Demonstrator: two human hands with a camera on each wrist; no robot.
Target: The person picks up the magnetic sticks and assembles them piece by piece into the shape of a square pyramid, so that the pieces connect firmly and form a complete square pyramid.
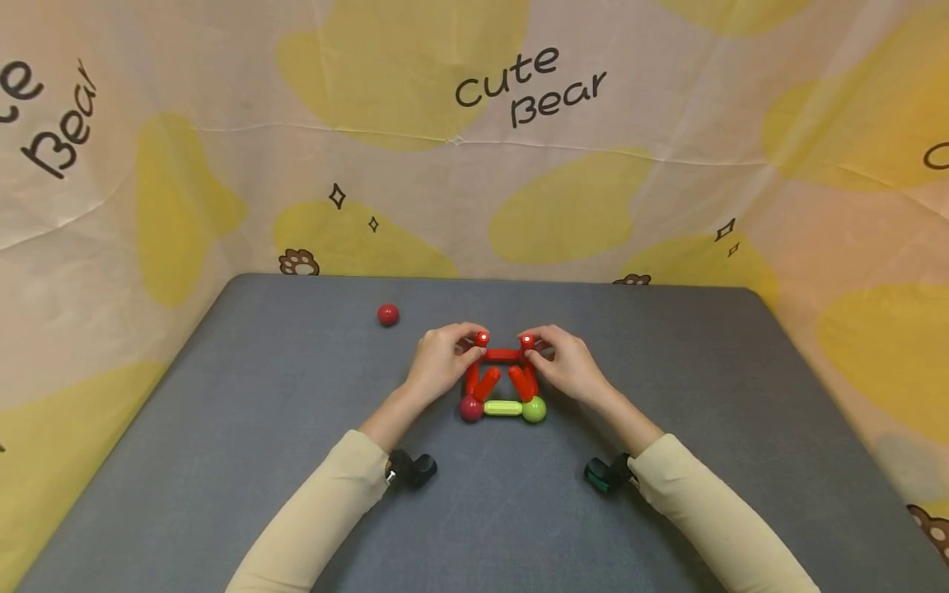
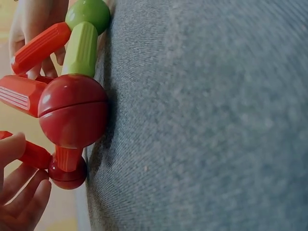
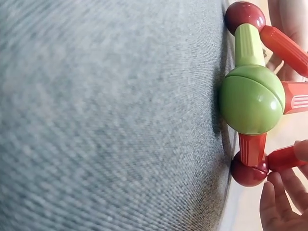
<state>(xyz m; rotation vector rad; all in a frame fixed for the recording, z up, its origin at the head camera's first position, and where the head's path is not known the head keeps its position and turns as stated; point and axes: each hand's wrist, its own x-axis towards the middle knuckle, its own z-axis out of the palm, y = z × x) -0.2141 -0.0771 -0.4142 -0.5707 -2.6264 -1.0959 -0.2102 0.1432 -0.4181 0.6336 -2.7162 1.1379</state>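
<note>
On the table stands a square frame of balls and rods. Its near side is a yellow-green rod (image 1: 502, 408) between a dark red ball (image 1: 470, 408) and a green ball (image 1: 534, 409). From these two balls, one red rod (image 1: 487, 384) and another red rod (image 1: 519, 381) slant upward. At the far left corner my left hand (image 1: 437, 360) pinches a raised red rod (image 2: 36, 155), joined to a red ball (image 2: 68, 174). My right hand (image 1: 569, 362) pinches a matching red rod (image 3: 285, 158) on the far right red ball (image 3: 249, 169). A red crossbar rod (image 1: 502, 355) lies between the hands.
A loose red ball (image 1: 388, 315) lies on the grey table (image 1: 311, 371), to the far left of the frame. Behind the table hangs a printed cloth (image 1: 415, 173). Each wrist wears a black camera, the left camera (image 1: 412, 469) and the right camera (image 1: 606, 474).
</note>
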